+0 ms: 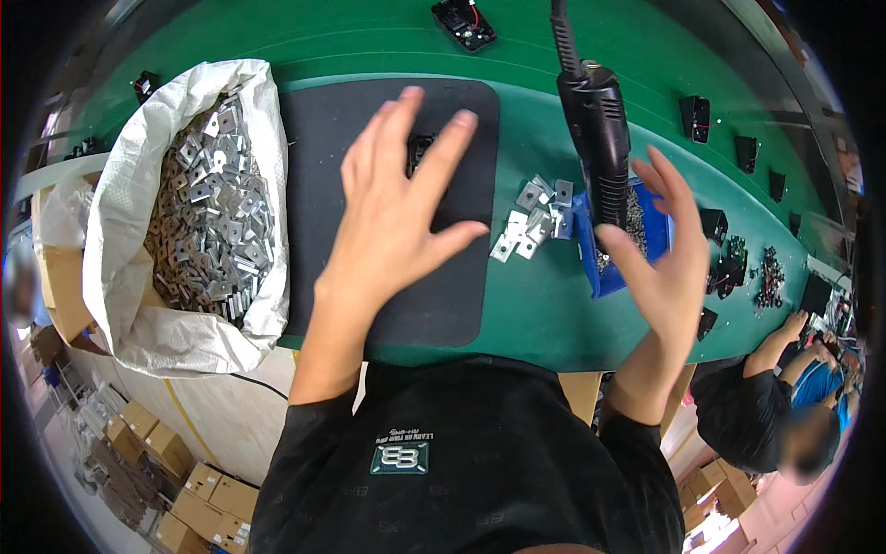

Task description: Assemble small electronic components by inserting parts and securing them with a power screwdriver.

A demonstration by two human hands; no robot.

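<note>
My left hand (392, 203) is spread over the black mat (323, 231), thumb and fingers apart and nothing gripped. Partly hidden beneath its fingers lies a small black part (421, 152). An electric screwdriver (595, 129), black with a cord at its top, hangs over the right side of the bench. Around its lower end my right hand (669, 249) is held open, with the thumb tip overlapping the tool; whether they touch I cannot tell. Below the tool is a blue bin (591, 268) of small screws. Several silver metal plates (535, 222) lie left of the bin.
A white woven sack (120, 258) full of metal plates stands at the left. On the green conveyor belt (360, 42) sit black housings, one (464, 25) at the far middle. More black parts (769, 277) lie at the right, near a co-worker (748, 406).
</note>
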